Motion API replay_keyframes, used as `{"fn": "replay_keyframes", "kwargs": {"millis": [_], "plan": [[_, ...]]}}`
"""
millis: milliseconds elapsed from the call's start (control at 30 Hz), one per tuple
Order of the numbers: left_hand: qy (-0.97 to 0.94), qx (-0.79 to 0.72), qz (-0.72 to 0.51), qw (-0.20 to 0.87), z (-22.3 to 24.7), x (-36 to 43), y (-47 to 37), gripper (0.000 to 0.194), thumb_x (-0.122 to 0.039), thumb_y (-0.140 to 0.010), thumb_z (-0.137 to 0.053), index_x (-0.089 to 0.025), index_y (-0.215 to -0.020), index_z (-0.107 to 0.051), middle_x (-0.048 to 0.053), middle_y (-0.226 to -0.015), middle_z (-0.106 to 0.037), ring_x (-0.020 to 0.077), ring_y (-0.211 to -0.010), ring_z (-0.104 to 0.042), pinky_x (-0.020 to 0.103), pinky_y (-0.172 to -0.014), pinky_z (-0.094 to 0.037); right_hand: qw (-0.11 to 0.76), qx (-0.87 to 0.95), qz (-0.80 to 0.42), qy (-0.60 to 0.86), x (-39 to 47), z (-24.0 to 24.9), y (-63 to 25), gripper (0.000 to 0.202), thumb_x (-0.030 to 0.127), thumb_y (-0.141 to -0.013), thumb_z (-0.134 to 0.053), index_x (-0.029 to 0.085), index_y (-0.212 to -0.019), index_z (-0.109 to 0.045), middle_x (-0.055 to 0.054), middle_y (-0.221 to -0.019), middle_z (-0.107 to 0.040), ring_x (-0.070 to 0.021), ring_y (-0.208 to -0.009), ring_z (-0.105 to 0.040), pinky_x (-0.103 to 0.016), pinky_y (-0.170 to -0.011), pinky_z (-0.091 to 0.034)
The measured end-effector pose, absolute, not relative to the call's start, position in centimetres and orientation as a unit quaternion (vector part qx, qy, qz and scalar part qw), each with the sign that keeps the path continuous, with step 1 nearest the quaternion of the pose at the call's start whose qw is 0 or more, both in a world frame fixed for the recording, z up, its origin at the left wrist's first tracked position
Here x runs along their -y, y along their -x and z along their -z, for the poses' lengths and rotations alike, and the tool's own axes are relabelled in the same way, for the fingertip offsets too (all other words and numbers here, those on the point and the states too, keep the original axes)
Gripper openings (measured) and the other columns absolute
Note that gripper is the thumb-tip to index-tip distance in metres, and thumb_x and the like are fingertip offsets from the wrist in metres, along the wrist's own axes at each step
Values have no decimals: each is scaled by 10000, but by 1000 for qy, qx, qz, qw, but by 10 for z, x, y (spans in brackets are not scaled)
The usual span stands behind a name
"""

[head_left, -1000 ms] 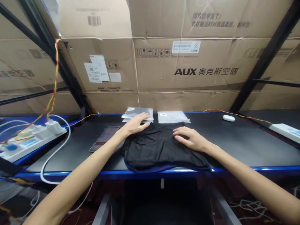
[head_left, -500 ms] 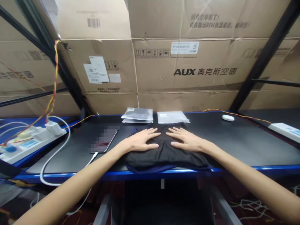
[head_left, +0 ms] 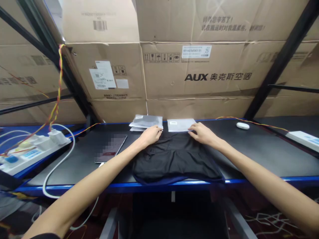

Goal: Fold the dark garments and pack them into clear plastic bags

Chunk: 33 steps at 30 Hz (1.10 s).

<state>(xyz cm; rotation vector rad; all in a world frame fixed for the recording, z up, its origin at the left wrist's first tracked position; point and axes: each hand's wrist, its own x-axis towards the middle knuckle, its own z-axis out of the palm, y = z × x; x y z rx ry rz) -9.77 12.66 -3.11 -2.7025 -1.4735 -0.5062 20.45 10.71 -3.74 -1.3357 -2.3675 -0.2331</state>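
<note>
A black garment point(head_left: 176, 162) with dark blue trim lies spread on the table, its near edge close to the front rim. It looks like thin cloth, wrinkled across the middle; its exact kind does not show. At its far left corner, my left hand point(head_left: 151, 135) has its fingers bent together, closed on the cloth edge. My right hand point(head_left: 202, 133) pinches the far right corner the same way. Just beyond the fingers are two flat packets in translucent bags: a left stack point(head_left: 146, 121) and a right packet point(head_left: 181, 124).
A phone point(head_left: 111, 151) with a white cable lies left of the garment. Farther left stands a power strip point(head_left: 32, 149) full of plugs. A white earbud case point(head_left: 242, 125) and another white strip point(head_left: 304, 139) are on the right. Cardboard point(head_left: 199, 89) walls the back.
Both hands have moved from lying flat on the middle of the garment to its far corners, and the fingers have closed there. The far part of the cloth now lies more spread out.
</note>
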Motion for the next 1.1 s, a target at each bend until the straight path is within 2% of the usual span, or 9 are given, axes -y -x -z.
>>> {"fn": "replay_keyframes", "kwargs": {"millis": [100,233,400,500,567,700,900,1033,1100], "plan": [[862,478,172,8,33,-128,96,239,-244,-901,-546,-164,-1050,-716,125,-1051,-682,279,-945,-672,390,-883,-525,162,855,89,485,-114,40,-205,165,243,-898,-591,187,-931,-743,-110,-1040,-723,-272,-1015,-637,-380,-916,-512],[859,466,213,-7,30,-126,97,174,-185,-826,-597,-168,-977,-681,96,-1024,-688,262,-939,-657,373,-854,-526,179,855,91,479,-111,39,-206,122,177,-867,-586,197,-855,-706,-92,-1007,-731,-258,-1009,-643,-351,-901,-506],[861,414,289,-61,17,-118,103,211,-108,-790,-544,-180,-961,-643,32,-940,-706,183,-900,-660,276,-781,-524,256,847,68,461,-94,33,-214,162,194,-855,-557,218,-963,-675,-73,-973,-747,-237,-899,-698,-328,-808,-522],[876,363,308,-83,8,-103,110,229,-121,-801,-527,-195,-961,-673,21,-958,-716,176,-900,-659,266,-741,-514,246,853,56,457,-74,35,-219,198,221,-870,-547,246,-1019,-676,-34,-898,-764,-220,-773,-722,-312,-736,-527],[898,324,289,-77,6,-91,115,206,-132,-819,-538,-205,-926,-698,17,-958,-717,176,-903,-657,281,-791,-508,231,860,65,450,-60,38,-220,211,241,-891,-535,257,-1038,-686,-28,-897,-774,-219,-756,-731,-306,-709,-530],[927,309,209,-50,13,-71,122,150,-228,-891,-575,-209,-919,-722,34,-1008,-720,192,-962,-661,306,-892,-501,216,877,51,427,-38,44,-217,252,291,-944,-502,265,-1052,-728,-30,-990,-789,-232,-861,-748,-324,-781,-550],[926,337,162,-55,23,-60,129,218,-300,-941,-553,-218,-1031,-734,45,-1152,-713,201,-1073,-657,318,-974,-495,203,881,-15,427,-29,41,-211,308,349,-976,-463,285,-1020,-760,-14,-1072,-777,-258,-986,-732,-380,-885,-557],[914,345,199,-73,16,-50,135,238,-349,-927,-593,-227,-1085,-724,63,-1323,-637,222,-1217,-590,355,-1076,-437,285,866,-58,406,-17,36,-213,269,400,-944,-538,269,-1022,-759,-38,-1112,-764,-273,-1082,-696,-438,-1005,-522],[906,338,229,-110,9,-39,140,215,-364,-916,-620,-222,-1042,-720,64,-1277,-651,213,-1183,-599,340,-1054,-445,320,858,-109,387,-3,31,-214,241,426,-923,-588,268,-989,-758,-40,-1092,-766,-263,-1096,-687,-435,-1023,-514]]}}
